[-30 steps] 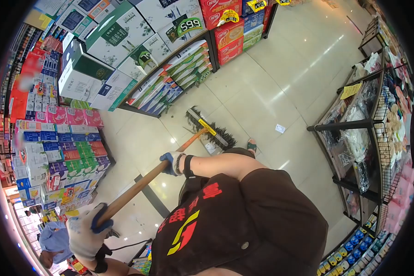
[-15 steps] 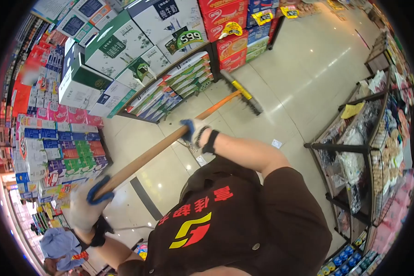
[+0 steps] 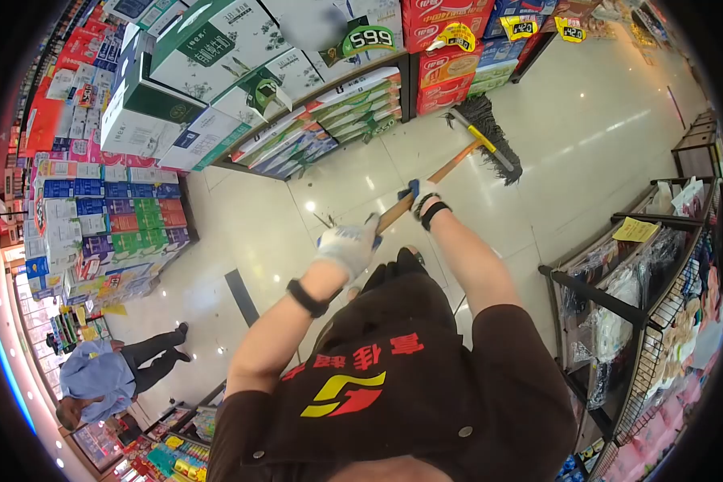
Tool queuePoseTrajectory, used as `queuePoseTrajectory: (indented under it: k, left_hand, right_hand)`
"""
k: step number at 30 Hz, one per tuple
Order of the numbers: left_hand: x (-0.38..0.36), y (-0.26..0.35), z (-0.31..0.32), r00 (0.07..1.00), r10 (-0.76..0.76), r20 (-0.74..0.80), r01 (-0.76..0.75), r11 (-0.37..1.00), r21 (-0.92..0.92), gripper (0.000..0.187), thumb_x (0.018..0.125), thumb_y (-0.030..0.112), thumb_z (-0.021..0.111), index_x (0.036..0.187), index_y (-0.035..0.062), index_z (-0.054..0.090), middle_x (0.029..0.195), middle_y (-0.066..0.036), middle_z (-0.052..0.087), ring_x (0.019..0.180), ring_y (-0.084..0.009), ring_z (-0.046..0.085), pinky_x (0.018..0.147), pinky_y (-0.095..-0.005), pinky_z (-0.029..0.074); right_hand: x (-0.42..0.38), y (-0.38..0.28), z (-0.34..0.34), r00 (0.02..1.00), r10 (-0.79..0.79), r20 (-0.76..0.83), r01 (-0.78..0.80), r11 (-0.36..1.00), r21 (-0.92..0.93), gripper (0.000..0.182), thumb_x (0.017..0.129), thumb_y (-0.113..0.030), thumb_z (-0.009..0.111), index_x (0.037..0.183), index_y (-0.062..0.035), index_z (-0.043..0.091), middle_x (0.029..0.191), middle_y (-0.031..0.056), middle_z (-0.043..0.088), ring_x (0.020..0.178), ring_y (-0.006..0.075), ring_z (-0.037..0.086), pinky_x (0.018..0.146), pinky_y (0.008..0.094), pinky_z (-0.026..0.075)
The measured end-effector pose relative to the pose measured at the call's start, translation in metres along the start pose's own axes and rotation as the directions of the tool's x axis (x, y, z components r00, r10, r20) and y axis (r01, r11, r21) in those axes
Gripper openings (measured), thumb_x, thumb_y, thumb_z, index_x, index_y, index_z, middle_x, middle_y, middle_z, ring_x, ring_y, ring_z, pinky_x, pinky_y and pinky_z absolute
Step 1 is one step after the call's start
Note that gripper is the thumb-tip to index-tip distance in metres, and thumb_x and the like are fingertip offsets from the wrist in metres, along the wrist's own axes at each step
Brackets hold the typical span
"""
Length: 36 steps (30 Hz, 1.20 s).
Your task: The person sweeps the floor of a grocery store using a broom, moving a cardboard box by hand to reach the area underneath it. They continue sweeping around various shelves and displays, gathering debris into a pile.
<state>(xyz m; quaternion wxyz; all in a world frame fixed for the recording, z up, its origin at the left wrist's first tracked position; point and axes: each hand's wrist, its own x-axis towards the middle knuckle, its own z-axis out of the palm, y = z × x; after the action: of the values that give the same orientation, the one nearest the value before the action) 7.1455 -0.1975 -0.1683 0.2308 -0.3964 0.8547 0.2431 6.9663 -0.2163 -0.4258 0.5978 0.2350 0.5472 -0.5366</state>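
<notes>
A mop with a wooden handle (image 3: pixel 456 161) reaches away from me. Its dark, stringy head (image 3: pixel 498 138) lies flat on the tiled floor near the stacked boxes, under a yellow and grey clamp. My left hand (image 3: pixel 352 245), in a white and blue glove, is closed round the near end of the handle. Farther along, my right hand (image 3: pixel 422 194), also gloved, grips the same handle. Both wrists wear black bands. Some thin dark bits lie on the floor left of the handle.
Milk cartons (image 3: pixel 217 60) and red boxes (image 3: pixel 446 80) are stacked ahead. More packs (image 3: pixel 112 225) stand at the left. A black metal rack (image 3: pixel 594 291) with wrapped goods is on the right. A person in a blue shirt (image 3: pixel 100 373) stands at the lower left.
The mop head has moved forward and right, its strings now spread out. My left hand has come forward, much closer to my right hand. The person at lower left shows more fully.
</notes>
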Motion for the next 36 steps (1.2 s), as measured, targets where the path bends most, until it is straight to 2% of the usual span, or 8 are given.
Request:
queuePoseTrajectory:
  k: [9,13,16,18,21,23,29,36]
  left_hand:
    - [-0.130,-0.139,-0.015,0.994,-0.107,-0.004,0.107,0.992,0.072,0.044,0.085,0.036,0.047,0.124,0.0163,0.042,0.086,-0.015,0.061,0.080,-0.0311,0.059,0.069,-0.0410,0.045]
    - [-0.189,-0.220,0.001,0.987,-0.151,-0.061,0.156,0.983,0.091,0.044,0.084,0.037,0.047,0.124,0.0186,0.042,0.088,-0.014,0.061,0.079,-0.0304,0.059,0.068,-0.0404,0.046]
    - [-0.235,-0.267,0.022,0.969,-0.242,-0.056,0.246,0.966,0.085,0.044,0.084,0.037,0.047,0.124,0.0181,0.042,0.086,-0.014,0.061,0.077,-0.0308,0.060,0.066,-0.0408,0.046]
    - [-0.265,-0.294,0.040,0.962,-0.269,-0.041,0.271,0.962,0.033,0.040,0.085,0.031,0.045,0.121,0.0131,0.042,0.083,-0.015,0.061,0.077,-0.0313,0.059,0.066,-0.0409,0.046]
    - [-0.307,-0.323,0.057,0.956,-0.292,-0.001,0.292,0.956,0.006,0.042,0.085,0.032,0.045,0.122,0.0127,0.041,0.082,-0.015,0.062,0.076,-0.0306,0.060,0.066,-0.0407,0.047]
    - [-0.339,-0.343,0.065,0.954,-0.300,-0.006,0.299,0.954,-0.032,0.043,0.085,0.032,0.045,0.123,0.0121,0.041,0.081,-0.014,0.062,0.076,-0.0305,0.060,0.065,-0.0407,0.047]
    - [-0.438,-0.373,0.048,0.919,-0.394,-0.008,0.393,0.919,-0.034,0.042,0.083,0.031,0.050,0.119,0.0109,0.046,0.082,-0.012,0.063,0.077,-0.0275,0.061,0.067,-0.0397,0.046]
    - [-0.547,-0.367,0.012,0.830,-0.451,-0.327,0.457,0.887,-0.062,0.034,0.072,0.020,0.064,0.103,0.0089,0.058,0.072,-0.010,0.062,0.066,-0.0261,0.060,0.063,-0.0364,0.044]
  right_hand:
    - [-0.037,0.166,0.108,0.997,0.076,0.028,-0.071,0.989,-0.132,0.018,0.081,-0.021,0.045,0.082,-0.0041,0.050,0.077,0.0139,0.058,0.064,0.0276,0.057,0.058,0.0380,0.045]
    - [-0.005,0.267,0.154,0.999,0.014,0.030,0.011,0.708,-0.706,0.021,0.077,-0.029,0.048,0.075,-0.0093,0.052,0.069,0.0119,0.054,0.060,0.0253,0.050,0.056,0.0341,0.040]
    - [-0.015,0.331,0.185,0.973,0.196,0.121,-0.167,0.963,-0.212,0.007,0.077,-0.012,0.049,0.078,-0.0058,0.049,0.066,0.0103,0.054,0.056,0.0241,0.052,0.050,0.0361,0.040]
    - [-0.014,0.373,0.206,1.000,0.025,0.006,-0.007,0.510,-0.860,0.026,0.077,-0.033,0.050,0.076,-0.0070,0.054,0.071,0.0111,0.056,0.063,0.0254,0.053,0.059,0.0347,0.042]
    - [-0.002,0.441,0.208,0.991,0.108,0.076,-0.043,0.811,-0.584,0.029,0.076,-0.033,0.051,0.081,-0.0048,0.057,0.077,0.0128,0.059,0.069,0.0266,0.055,0.062,0.0360,0.043]
    - [0.071,0.512,0.199,0.989,0.086,0.118,0.042,0.606,-0.794,0.033,0.074,-0.031,0.052,0.089,-0.0026,0.059,0.090,0.0196,0.060,0.075,0.0307,0.056,0.065,0.0388,0.044]
    - [-0.143,0.533,0.252,0.900,0.433,0.053,-0.292,0.687,-0.665,0.021,0.074,-0.021,0.055,0.088,-0.0066,0.047,0.076,0.0123,0.054,0.068,0.0243,0.057,0.058,0.0387,0.051]
    - [-0.177,0.623,0.283,0.626,0.774,0.100,-0.691,0.609,-0.388,0.016,0.074,-0.016,0.058,0.082,-0.0067,0.047,0.075,0.0094,0.053,0.070,0.0243,0.057,0.068,0.0383,0.051]
